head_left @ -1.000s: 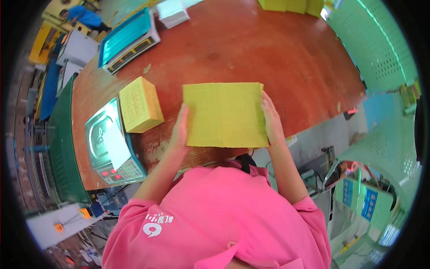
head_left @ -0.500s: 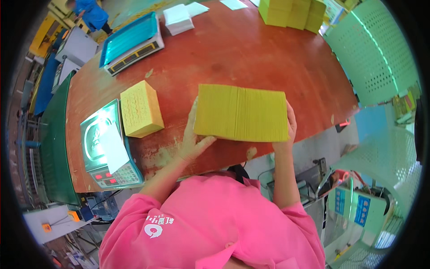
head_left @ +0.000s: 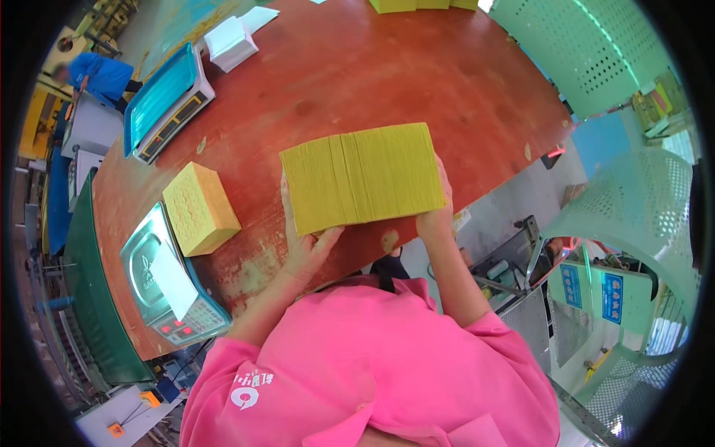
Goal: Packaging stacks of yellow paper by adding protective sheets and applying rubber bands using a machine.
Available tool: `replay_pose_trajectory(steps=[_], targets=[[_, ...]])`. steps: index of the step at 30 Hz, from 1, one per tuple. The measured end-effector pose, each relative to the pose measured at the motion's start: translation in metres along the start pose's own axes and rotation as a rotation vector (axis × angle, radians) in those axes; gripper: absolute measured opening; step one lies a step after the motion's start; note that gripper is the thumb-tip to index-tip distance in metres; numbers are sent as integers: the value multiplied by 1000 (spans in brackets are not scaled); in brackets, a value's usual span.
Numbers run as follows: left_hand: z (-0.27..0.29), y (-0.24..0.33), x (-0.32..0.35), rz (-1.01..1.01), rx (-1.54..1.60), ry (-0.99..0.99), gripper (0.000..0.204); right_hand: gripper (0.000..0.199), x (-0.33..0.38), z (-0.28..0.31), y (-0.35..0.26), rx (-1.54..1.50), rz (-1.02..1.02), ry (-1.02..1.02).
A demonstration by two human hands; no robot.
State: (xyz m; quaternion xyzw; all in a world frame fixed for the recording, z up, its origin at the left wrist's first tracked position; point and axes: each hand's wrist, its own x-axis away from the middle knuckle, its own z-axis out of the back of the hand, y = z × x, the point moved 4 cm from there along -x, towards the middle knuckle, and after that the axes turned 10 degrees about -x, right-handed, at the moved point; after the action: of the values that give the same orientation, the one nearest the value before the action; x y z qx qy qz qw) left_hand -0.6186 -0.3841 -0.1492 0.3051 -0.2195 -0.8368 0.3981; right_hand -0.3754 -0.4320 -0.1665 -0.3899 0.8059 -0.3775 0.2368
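A thick stack of yellow paper sheets (head_left: 363, 177) lies edge-up on the red-brown table (head_left: 417, 82), held between both hands. My left hand (head_left: 304, 242) presses against its left and near side, the thumb along the lower edge. My right hand (head_left: 438, 208) grips its right end, fingers wrapped up the side. A second, smaller yellow block of sheets (head_left: 199, 208) rests on the table to the left, apart from my hands.
A weighing scale with a paper slip (head_left: 165, 278) stands at the table's left front. Another scale with a blue pan (head_left: 165, 102) and white paper stacks (head_left: 232, 42) lie farther back. More yellow stacks (head_left: 417, 4) sit at the far edge. A person in blue (head_left: 97, 74) stands far left.
The yellow stack has been turned and tilted, so its ribbed edges face up and it slants to the right. Both hands shifted with it, and the view moved closer.
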Motion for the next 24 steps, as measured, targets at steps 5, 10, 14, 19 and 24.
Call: replay_pose_trajectory(steps=[5, 10, 14, 19, 24], targets=[[-5, 16, -17, 74, -5, 22, 68, 46, -21, 14, -2, -42, -82, -28], [4, 2, -8, 164, 566, 18, 109, 47, -30, 15, -12, 21, -67, -117], [1, -26, 5, 353, 863, -21, 107, 48, -32, 19, -11, -53, -91, -123], [-31, -49, 0, 323, 584, -188, 70, 50, -13, 13, 11, -66, -93, -56], [-45, -10, -1, 375, 706, -285, 48, 43, 28, 32, -28, -39, -7, 139]])
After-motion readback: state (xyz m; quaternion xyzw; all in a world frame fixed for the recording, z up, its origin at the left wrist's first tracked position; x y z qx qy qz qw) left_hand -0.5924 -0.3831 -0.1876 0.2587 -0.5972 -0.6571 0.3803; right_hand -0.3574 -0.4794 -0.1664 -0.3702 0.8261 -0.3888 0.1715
